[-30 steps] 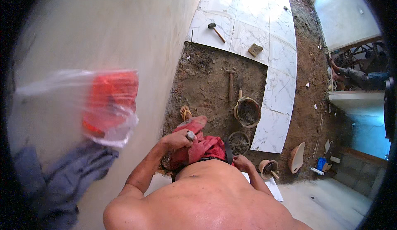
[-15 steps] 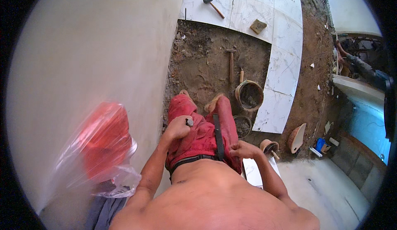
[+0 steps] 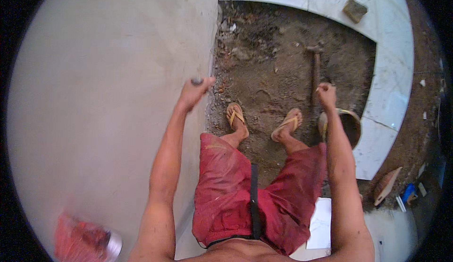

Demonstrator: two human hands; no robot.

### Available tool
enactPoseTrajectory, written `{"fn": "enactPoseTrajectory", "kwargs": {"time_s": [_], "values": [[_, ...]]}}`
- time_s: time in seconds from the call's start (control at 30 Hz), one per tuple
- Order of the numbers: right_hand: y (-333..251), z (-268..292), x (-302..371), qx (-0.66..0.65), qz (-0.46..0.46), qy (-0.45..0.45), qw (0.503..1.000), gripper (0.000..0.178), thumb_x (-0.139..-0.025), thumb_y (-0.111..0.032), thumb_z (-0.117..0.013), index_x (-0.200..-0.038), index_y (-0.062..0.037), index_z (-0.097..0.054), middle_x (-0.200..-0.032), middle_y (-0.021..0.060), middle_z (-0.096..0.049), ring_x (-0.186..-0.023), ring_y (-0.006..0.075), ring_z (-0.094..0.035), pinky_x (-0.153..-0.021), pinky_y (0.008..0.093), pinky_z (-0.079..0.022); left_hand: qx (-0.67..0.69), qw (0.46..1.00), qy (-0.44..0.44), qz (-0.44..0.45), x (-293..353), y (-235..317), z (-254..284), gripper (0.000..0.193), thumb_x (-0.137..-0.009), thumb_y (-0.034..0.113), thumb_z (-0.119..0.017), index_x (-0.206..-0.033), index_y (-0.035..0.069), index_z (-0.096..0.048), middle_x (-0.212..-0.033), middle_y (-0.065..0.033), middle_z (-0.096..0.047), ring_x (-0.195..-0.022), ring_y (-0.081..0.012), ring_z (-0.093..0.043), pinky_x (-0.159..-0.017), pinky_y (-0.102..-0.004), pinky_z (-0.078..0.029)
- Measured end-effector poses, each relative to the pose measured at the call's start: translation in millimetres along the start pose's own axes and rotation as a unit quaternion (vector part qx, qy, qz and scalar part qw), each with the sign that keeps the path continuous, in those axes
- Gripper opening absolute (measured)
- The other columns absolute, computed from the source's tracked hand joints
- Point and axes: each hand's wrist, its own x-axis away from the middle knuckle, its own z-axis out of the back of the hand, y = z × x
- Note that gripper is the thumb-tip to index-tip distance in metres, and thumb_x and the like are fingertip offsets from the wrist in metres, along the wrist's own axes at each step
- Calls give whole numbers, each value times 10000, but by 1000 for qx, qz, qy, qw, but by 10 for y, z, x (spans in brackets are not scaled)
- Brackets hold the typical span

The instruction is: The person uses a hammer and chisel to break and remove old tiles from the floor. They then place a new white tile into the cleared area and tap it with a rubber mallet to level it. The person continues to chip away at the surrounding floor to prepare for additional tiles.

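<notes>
Grey, smooth plaster covers the wall (image 3: 104,97) that fills the left side, and the left hand (image 3: 194,92) is raised against its edge, fingers curled tight around a small dark object (image 3: 197,80) whose kind cannot be told. Loose brown dirt, lumpy and strewn with small stones, forms the floor patch (image 3: 273,59) under two feet in yellow flip-flops (image 3: 236,116). The right hand (image 3: 326,94) is clenched in a fist above a round, mortar-crusted bucket (image 3: 348,126); whether it grips anything cannot be told. A long-handled hammer (image 3: 315,68) lies on the dirt just beside that hand. Glossy white tiles (image 3: 391,68) curve round the far and right edges of the dirt, with a brown block (image 3: 355,10) resting on them. Creased red shorts (image 3: 255,196) hide the floor below. A red plastic bag (image 3: 80,241) sits blurred at the lower left.
</notes>
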Motion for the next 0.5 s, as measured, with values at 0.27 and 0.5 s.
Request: {"fn": "enactPoseTrajectory", "kwargs": {"time_s": [0.27, 0.5], "values": [[529, -1523, -1156, 112, -108, 259, 953, 542, -672, -376, -718, -1132, -152, -538, -1075, 146, -579, -1002, 329, -544, -862, 433, -432, -133, 985, -12, -113, -2538, -918, -94, 195, -719, 130, -700, -682, 58, -522, -647, 3, -542, -564, -90, -471, -531, -264, -401], [1059, -1646, -1392, 121, -113, 287, 944, 492, -699, -385, -680, -1082, -107, -544, -928, 140, -619, -856, 309, -592, -785, 422, -444, -255, 953, -9, -161, -3463, -1015, -239, 150, -714, 81, -687, -844, 27, -632, -790, -51, -645, -711, -137, -581, -663, -301, -472]]}}
